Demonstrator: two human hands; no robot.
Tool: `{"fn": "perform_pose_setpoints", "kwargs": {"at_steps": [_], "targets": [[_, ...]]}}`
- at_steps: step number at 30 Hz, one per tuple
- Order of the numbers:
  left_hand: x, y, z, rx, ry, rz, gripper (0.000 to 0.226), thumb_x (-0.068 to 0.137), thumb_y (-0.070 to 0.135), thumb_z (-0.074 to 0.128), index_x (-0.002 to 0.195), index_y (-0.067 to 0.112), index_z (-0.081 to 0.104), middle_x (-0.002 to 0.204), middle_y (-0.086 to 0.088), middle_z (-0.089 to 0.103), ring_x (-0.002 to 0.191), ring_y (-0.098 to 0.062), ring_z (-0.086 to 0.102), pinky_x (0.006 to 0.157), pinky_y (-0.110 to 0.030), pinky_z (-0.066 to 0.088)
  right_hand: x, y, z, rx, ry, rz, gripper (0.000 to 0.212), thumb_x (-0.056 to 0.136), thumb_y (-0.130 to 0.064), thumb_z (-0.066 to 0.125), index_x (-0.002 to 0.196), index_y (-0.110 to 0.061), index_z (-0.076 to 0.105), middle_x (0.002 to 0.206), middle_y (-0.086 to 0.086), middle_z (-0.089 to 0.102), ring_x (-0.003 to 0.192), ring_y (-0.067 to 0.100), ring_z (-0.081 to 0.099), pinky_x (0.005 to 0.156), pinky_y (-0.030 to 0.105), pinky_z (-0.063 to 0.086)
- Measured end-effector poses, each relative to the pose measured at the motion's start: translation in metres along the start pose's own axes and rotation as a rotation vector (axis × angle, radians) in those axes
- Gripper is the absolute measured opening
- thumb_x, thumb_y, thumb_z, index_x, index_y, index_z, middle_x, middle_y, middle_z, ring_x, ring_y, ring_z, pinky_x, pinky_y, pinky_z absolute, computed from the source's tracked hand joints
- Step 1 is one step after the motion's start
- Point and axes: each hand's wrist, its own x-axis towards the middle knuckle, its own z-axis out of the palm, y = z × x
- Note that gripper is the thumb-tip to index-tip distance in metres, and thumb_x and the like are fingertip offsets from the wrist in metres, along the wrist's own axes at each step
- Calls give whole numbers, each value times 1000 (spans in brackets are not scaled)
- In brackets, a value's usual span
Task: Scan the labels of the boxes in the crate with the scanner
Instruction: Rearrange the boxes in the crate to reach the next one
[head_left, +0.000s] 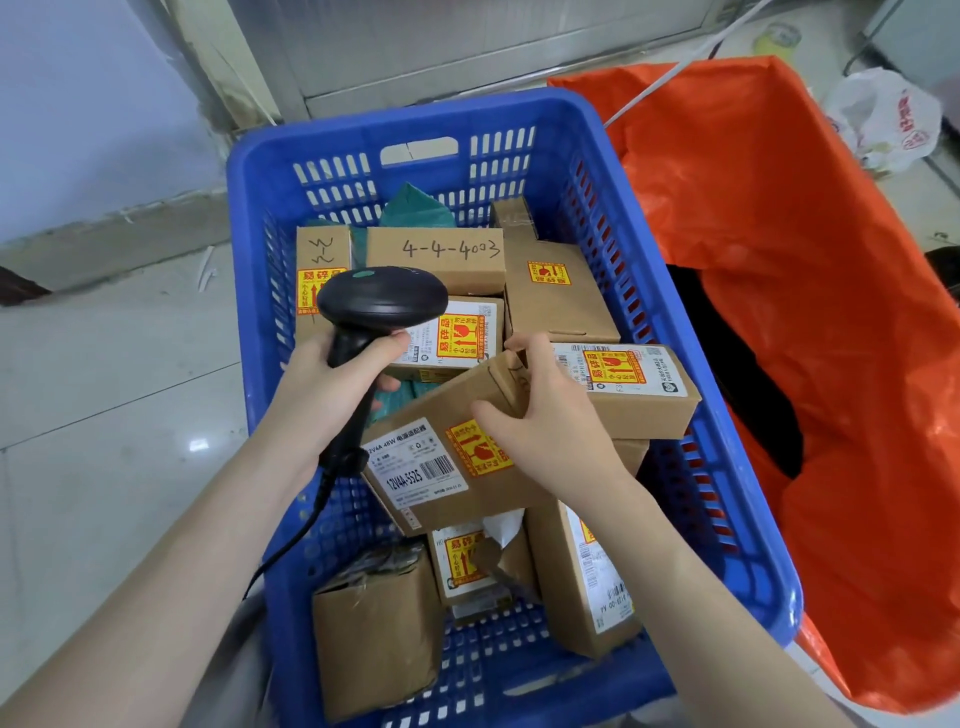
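Cardboard boxes are lying piled in the blue slatted crate (737, 467), with an orange plastic bag (810, 322) sitting just beside it. The left hand (332, 379) is holding the black corded scanner (382, 306), fingers wrapped tight round its handle. The right hand (545, 415) is gripping the tilted topmost box (441, 467), fingers pressing its upper edge, its barcode label (415, 462) facing upward.

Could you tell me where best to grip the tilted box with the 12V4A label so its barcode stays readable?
Probably by its raised far end, from the right, as the right hand does: the tilted box shows its barcode label on the near-left face, which the scanner in the left hand needs uncovered.
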Motion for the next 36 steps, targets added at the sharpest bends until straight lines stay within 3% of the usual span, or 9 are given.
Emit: {"fn": "perform_pose_setpoints", "kwargs": {"at_steps": [3, 9, 14, 19, 22, 26, 29, 32, 36], "targets": [[0, 0, 2, 8, -7, 12, 16, 82, 39, 67, 93, 30, 61, 91, 0, 71, 83, -12, 68, 87, -40, 53, -2, -4, 1, -154, 39, -12, 42, 78, -45, 60, 102, -36, 27, 100, -7, 60, 95, 17, 59, 87, 43, 50], [-2, 2, 3, -6, -1, 29, 11, 84, 36, 66, 91, 31, 60, 94, 1, 70, 79, -8, 66, 73, -27, 52, -6, -8, -2, -338, 73, -10, 39, 83, -48, 57, 107, -22, 41, 103, -5, 53, 102, 17, 49, 89, 33, 38], [-1, 2, 5, -9, 8, 31, 11, 84, 35, 66, 90, 33, 58, 99, 5, 70, 87, -9, 68, 82, -33, 54, -3, -5, -9, -454, 106, 0, 47, 85, -49, 50, 121, -19, 53, 122, 2, 51, 116, 22, 39, 94, 34, 36], [4, 4, -1, -18, 25, 4, 31, 79, 42, 69, 106, 29, 64, 106, 4, 70, 102, -16, 65, 92, -39, 51, 5, -5, -17, -349, 153, -34, 44, 85, -47, 54, 121, -22, 52, 114, -2, 50, 108, 17, 39, 83, 26, 30], [7, 6, -8, -29, 50, -32, 42, 71, 51, 70, 107, 29, 66, 107, 3, 70, 104, -20, 63, 96, -42, 47, 18, -10, -22, -320, 176, -91, 42, 86, -41, 57, 121, -20, 51, 114, -1, 52, 106, 15, 41, 83, 25, 34], [22, 5, -15, -27, 43, -58, 27, 77, 47, 69, 98, 30, 65, 97, 5, 69, 100, -19, 61, 84, -34, 44, 47, -20, -21, -330, 105, -181, 46, 86, -33, 58, 129, -19, 47, 126, -1, 51, 118, 17, 41, 95, 33, 38], [32, -1, -19, 1, 10, -101, 34, 70, 52, 71, 95, 29, 64, 100, 2, 68, 103, -22, 62, 94, -41, 45, 69, -23, -12, -398, 15, -218, 50, 86, -30, 60, 133, -20, 44, 131, 0, 49, 123, 17, 40, 98, 34, 37], [41, -10, -20, 4, -13, -140, 52, 64, 54, 72, 106, 25, 66, 106, 0, 71, 101, -20, 64, 96, -40, 47, 91, -22, 0, -497, -82, -243, 58, 84, -30, 63, 136, -20, 41, 137, 1, 47, 128, 19, 39, 103, 36, 35], [50, -19, -18, -4, -43, -151, 43, 75, 48, 71, 110, 25, 64, 106, 0, 70, 100, -19, 65, 84, -34, 49, 109, -19, 16, -622, -222, -258, 70, 80, -39, 68, 138, -18, 36, 139, 4, 45, 130, 22, 39, 105, 39, 33]]}}
